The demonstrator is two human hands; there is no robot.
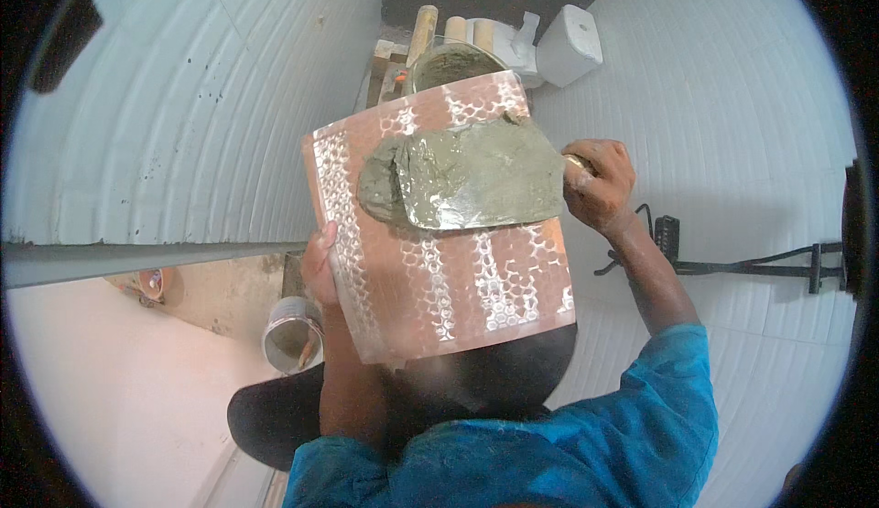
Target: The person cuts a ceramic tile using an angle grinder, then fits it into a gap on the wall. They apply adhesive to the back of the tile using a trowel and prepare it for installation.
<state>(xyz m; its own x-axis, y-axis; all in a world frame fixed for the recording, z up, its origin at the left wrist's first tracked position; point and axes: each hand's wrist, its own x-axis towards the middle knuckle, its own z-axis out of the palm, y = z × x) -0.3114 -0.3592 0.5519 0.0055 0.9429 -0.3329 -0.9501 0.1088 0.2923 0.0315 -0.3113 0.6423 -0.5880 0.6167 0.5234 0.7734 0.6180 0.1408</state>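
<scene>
My left hand (320,265) grips the left edge of a reddish-brown tile (403,261), holding it tilted in front of me with its honeycomb-textured back up. White patches streak that back. A broad layer of wet grey-green mortar (380,183) lies across the tile's upper half. Closed round a handle just past the tile's right edge is my right hand (600,183). The handle appears to belong to a trowel (485,178), whose wide blade seems coated in mortar and hard to tell from the layer beneath.
Beyond the tile stands a bucket of mortar (455,65), beside upright pale cylinders (424,32) and a white toilet (568,46). A smaller bucket (293,334) sits at lower left. White ribbed walls rise on both sides, and a black metal fixture (751,265) juts in at right.
</scene>
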